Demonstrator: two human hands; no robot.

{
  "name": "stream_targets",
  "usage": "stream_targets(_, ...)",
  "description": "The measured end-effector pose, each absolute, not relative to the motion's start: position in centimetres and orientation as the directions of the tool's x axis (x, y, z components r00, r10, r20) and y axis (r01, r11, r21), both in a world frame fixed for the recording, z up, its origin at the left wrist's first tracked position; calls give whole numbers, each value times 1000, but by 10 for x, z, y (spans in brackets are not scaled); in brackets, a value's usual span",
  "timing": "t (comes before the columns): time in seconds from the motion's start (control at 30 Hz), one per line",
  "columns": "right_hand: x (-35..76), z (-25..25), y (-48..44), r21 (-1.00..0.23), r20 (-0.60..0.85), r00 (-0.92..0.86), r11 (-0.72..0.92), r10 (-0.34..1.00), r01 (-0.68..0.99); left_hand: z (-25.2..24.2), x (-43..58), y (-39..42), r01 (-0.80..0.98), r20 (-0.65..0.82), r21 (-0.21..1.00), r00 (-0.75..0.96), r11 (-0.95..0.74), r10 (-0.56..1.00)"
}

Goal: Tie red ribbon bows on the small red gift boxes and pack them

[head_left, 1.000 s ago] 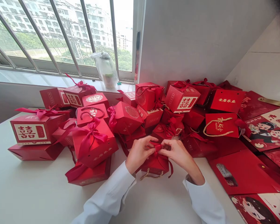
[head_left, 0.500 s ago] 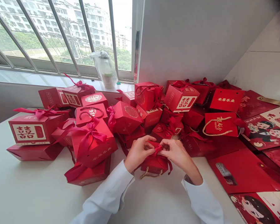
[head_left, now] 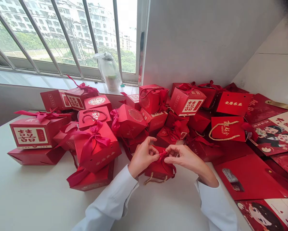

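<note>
A small red gift box [head_left: 158, 168] with a twisted gold cord handle [head_left: 155, 181] sits on the white table. A red ribbon [head_left: 162, 155] is gathered in a knot or bow on its top. At the ribbon's left side, my left hand [head_left: 145, 155] pinches it between thumb and forefinger. My right hand [head_left: 184, 158] is at the ribbon's right side, with thumb and forefinger spread apart and their tips close to it. A ribbon tail hangs down the box's right side. The fingers partly cover the box's top.
Stacked red boxes with ribbons [head_left: 93, 144] stand at the left, and more boxes [head_left: 188, 101] are piled behind. Flat red folders [head_left: 251, 176] and printed bags [head_left: 275, 134] lie at the right. A plastic-wrapped cup [head_left: 112, 77] stands on the windowsill [head_left: 81, 83].
My right wrist and forearm have swung to the right, and the right thumb and forefinger have parted. My left hand stays at the ribbon. The box has barely moved.
</note>
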State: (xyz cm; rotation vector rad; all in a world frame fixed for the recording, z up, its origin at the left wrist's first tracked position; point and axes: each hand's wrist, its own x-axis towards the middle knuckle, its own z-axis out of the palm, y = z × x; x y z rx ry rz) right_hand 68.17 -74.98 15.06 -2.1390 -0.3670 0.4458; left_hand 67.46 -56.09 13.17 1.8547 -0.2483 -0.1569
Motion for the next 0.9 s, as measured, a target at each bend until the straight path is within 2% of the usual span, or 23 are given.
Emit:
stream_targets(0.27, 681, 151, -742, -764, -61, 933, -618, 354, 185, 132, 676, -559, -81, 4, 947, 971, -311, -239)
stream_targets(0.7, 683, 150, -747, -770, -92, 947, -625, 308, 128, 135, 680, -548, 14, -68, 958, 982, -286, -179)
stream_targets(0.9, 682, 153, -755, -792, -133, 930, -601, 343, 108, 136, 683, -543, 9, -51, 953, 990, -304, -131)
